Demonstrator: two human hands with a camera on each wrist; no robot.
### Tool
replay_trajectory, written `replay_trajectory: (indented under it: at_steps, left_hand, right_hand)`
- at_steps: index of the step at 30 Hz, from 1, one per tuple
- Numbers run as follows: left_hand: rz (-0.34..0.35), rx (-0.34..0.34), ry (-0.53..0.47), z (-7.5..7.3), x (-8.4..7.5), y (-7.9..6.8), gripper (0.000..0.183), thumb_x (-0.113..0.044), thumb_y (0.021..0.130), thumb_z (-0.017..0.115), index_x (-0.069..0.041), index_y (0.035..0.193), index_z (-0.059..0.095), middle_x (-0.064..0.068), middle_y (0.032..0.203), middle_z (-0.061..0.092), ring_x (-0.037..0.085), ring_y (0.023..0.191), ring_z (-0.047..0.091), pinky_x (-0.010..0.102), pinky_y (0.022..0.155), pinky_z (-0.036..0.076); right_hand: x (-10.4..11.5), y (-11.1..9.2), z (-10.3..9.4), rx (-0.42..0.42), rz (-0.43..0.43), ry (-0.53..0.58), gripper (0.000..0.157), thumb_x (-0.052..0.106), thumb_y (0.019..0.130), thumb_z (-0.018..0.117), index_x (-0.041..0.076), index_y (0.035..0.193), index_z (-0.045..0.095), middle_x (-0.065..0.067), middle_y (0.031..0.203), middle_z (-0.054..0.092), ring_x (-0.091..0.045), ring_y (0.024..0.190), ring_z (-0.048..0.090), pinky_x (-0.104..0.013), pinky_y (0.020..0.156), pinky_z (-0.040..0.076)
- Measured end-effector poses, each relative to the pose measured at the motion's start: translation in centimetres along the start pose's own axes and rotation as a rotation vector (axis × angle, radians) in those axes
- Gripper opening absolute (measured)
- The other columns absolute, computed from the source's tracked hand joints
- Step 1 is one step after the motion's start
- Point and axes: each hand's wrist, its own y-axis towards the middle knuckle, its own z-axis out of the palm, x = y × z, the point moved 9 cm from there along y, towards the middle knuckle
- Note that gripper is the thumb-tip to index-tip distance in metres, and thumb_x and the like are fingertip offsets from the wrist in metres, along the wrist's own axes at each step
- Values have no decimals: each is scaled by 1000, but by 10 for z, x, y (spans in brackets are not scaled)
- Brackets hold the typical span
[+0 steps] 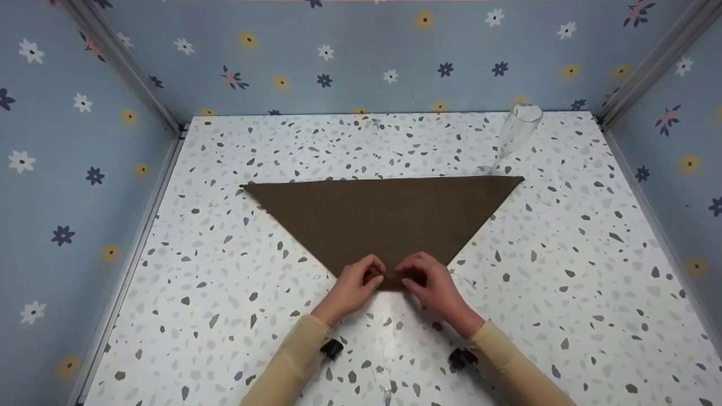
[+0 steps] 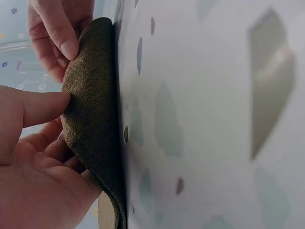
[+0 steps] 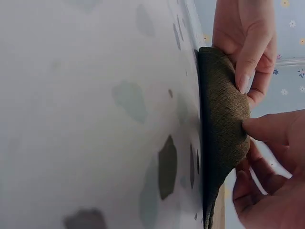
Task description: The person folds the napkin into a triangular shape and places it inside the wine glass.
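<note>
A brown cloth napkin (image 1: 383, 220) lies on the speckled table, its long straight edge at the back and its sides narrowing toward the front. The near end is turned up into a thick fold, seen close up as a rounded dark roll (image 2: 93, 95) in the left wrist view. My left hand (image 1: 352, 287) pinches this fold between thumb and fingers on the left. On the right, my right hand (image 1: 434, 285) pinches the same fold, its thumb pressing the cloth (image 3: 226, 114) in the right wrist view. Only a small gap separates the two hands.
A clear champagne flute (image 1: 516, 129) is at the back right, its foot by the napkin's far edge. Flower-patterned walls (image 1: 361, 51) enclose the table (image 1: 564, 270) at the back and both sides. Black wrist devices (image 1: 462, 358) sit under both forearms.
</note>
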Motion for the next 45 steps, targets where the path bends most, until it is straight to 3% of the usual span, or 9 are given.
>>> replay_trajectory:
  at_steps: [6,11,19,23,27,31,36,40,45]
  left_hand:
    - [-13,-18,46,-3,0,3,16,-12,88,55,-15,99,45,-4,77,53,12,69,48,27,62,40]
    - [4,-43,70,-3,0,3,15,-12,88,55,-15,98,44,-3,74,51,13,65,45,26,59,38]
    - [-5,-68,75,-5,1,1,5,-13,88,54,-11,92,51,-2,67,48,10,59,43,25,54,37]
    - [-23,-76,180,-6,2,1,4,-15,87,55,-11,90,54,-4,70,49,11,65,45,26,60,38]
    - [11,-84,283,-7,-4,2,5,-15,84,59,-13,88,59,-3,82,52,13,79,46,28,71,40]
    - [50,-21,276,-4,-10,3,15,-18,80,65,-12,94,63,-2,93,54,13,89,49,28,79,41]
    - [31,56,284,0,-9,4,24,-19,78,69,-13,100,62,-3,98,57,14,94,51,31,85,40]
    - [0,65,284,-1,-6,4,21,-19,81,66,-15,101,62,-2,99,59,15,94,52,33,83,41]
    - [19,42,217,-3,-7,8,17,-16,83,63,-14,100,61,-2,96,61,13,88,55,29,77,44]
  right_hand:
    - [2,2,7,63,-39,36,25,6,76,69,18,96,64,6,94,58,-12,87,54,-29,75,45]
    - [-6,3,12,111,11,13,29,6,73,71,18,98,63,8,96,58,-10,89,54,-29,76,45]
    - [-13,3,18,139,112,116,28,-1,75,67,12,98,62,0,93,63,-16,87,59,-37,73,48]
    - [-16,5,19,149,140,97,25,-1,76,65,12,97,62,0,91,63,-13,84,60,-33,71,49]
    - [-17,7,17,152,160,56,21,0,77,65,13,94,62,4,88,63,-7,81,58,-26,69,49]
    - [-18,9,13,151,166,48,20,1,78,64,14,92,62,4,86,62,-10,74,57,-27,62,49]
    - [-20,11,11,167,184,74,19,2,79,63,15,93,61,2,86,62,-14,71,55,-28,56,48]
    - [-20,13,11,185,183,82,17,4,80,62,15,93,62,3,86,61,-13,73,55,-27,61,48]
    - [-17,17,8,160,152,46,17,3,80,62,15,92,62,3,85,60,-11,75,54,-29,65,46]
